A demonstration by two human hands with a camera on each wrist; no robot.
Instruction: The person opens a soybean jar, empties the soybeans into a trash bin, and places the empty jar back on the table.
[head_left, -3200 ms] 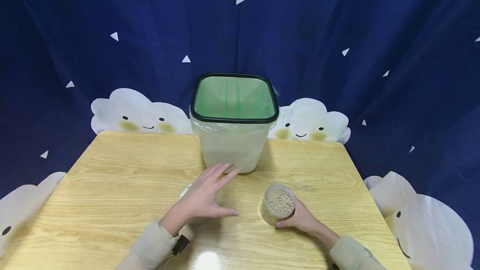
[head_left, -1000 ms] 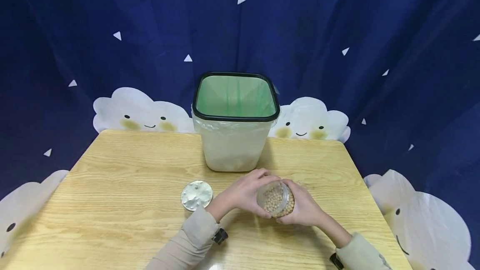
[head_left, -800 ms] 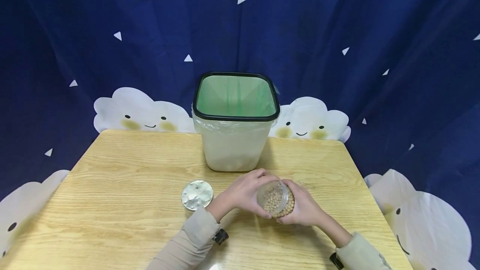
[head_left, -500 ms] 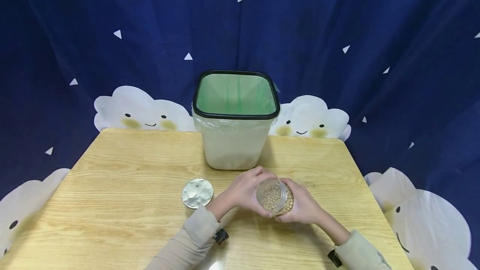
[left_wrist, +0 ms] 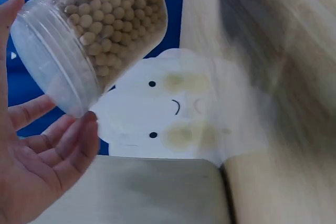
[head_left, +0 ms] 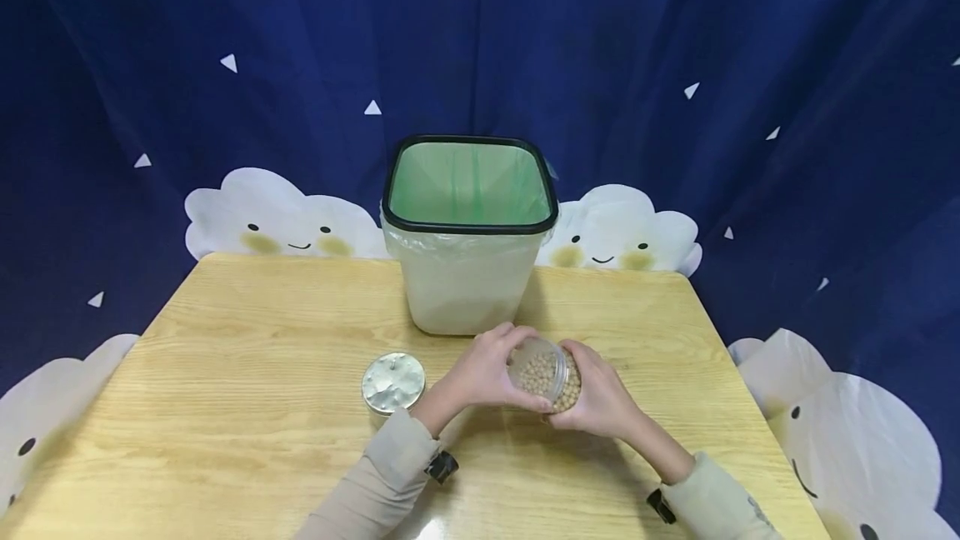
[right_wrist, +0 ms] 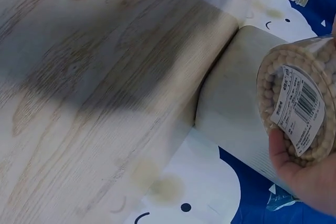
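Clear bean jar held above wooden table, at bin's 5 o'clock. We grasp both ends: left hand round rim, right hand round base, likely to steady tilt. Long axis slants: rim toward 9 o'clock and up, base toward 3. Silver-topped jar upright at 9, probably parked for working room.

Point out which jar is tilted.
The jar held in both hands, slanting sideways; the other, silver-topped jar, stands upright on the table.
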